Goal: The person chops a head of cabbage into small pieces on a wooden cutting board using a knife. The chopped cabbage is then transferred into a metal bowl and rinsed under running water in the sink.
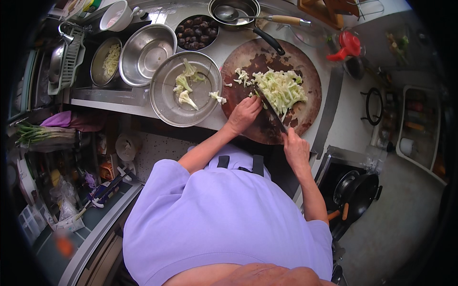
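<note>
My right hand [296, 146] grips the handle of a kitchen knife [273, 112], whose blade points up and to the left over a round wooden chopping board [311, 82]. Beyond the blade lies a pile of cut cauliflower [281, 87]. The fingertips of my left hand [246, 113] are bent around a small piece of cauliflower beside the blade; the fingers partly hide it. Some small florets [242, 77] lie at the board's left. To the left, a metal colander [161, 107] holds several larger florets [183, 82], one of them at its right rim.
An empty steel bowl [134, 64], a bowl of shredded food [94, 68] and a bowl of dark round items [196, 32] stand at the left and back. A saucepan [236, 23] with a ladle has its handle [270, 41] over the board. A black wok [359, 198] sits at the right.
</note>
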`<action>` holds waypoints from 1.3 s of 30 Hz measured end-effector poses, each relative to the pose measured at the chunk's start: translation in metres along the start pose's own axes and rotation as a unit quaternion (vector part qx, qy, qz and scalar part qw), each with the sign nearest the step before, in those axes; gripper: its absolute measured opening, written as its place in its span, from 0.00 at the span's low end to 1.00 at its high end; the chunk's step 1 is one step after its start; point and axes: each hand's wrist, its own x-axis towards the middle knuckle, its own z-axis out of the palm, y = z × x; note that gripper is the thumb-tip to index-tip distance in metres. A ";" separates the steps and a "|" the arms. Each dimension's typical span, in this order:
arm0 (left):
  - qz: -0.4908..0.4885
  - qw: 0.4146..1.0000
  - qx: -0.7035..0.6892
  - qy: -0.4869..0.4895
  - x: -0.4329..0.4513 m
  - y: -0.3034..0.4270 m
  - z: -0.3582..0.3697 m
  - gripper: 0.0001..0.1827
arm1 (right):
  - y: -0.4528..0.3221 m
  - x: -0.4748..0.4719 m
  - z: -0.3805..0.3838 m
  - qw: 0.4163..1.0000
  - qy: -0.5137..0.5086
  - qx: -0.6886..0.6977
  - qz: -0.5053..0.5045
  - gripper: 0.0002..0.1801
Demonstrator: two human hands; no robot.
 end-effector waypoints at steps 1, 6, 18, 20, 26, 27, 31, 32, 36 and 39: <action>0.004 1.000 0.004 0.002 0.000 -0.001 0.001 0.17 | 0.000 0.000 0.001 1.000 -0.004 0.002 -0.001 0.11; -0.002 1.000 0.005 -0.006 -0.002 0.000 0.000 0.18 | -0.013 0.007 0.006 0.999 -0.031 -0.012 0.020 0.10; -0.004 1.000 -0.019 0.011 -0.001 0.001 -0.004 0.19 | 0.007 0.018 0.020 0.992 0.004 0.122 0.040 0.13; -0.008 1.000 -0.013 -0.006 0.001 0.001 -0.004 0.19 | 0.005 0.014 0.013 0.988 0.015 0.135 0.070 0.13; -0.028 0.999 -0.032 0.010 -0.002 0.002 -0.003 0.20 | 0.005 0.008 0.000 0.993 0.021 0.101 0.051 0.13; -0.027 0.999 -0.032 0.021 0.001 0.002 -0.006 0.20 | 0.006 0.007 0.001 0.995 0.016 0.091 0.045 0.13; -0.024 0.999 -0.021 0.014 0.002 0.002 -0.003 0.18 | 0.005 0.006 0.007 0.997 0.028 0.060 0.029 0.12; -0.026 0.999 -0.026 0.017 0.001 0.001 -0.002 0.18 | 0.004 0.006 0.007 0.998 0.032 0.055 0.020 0.12; -0.027 0.999 -0.034 0.018 0.001 0.002 0.000 0.18 | 0.003 0.008 0.009 0.999 0.033 0.035 -0.009 0.12; -0.025 0.999 -0.030 0.015 0.000 0.002 0.000 0.17 | 0.004 0.010 0.008 0.999 0.033 0.010 -0.027 0.11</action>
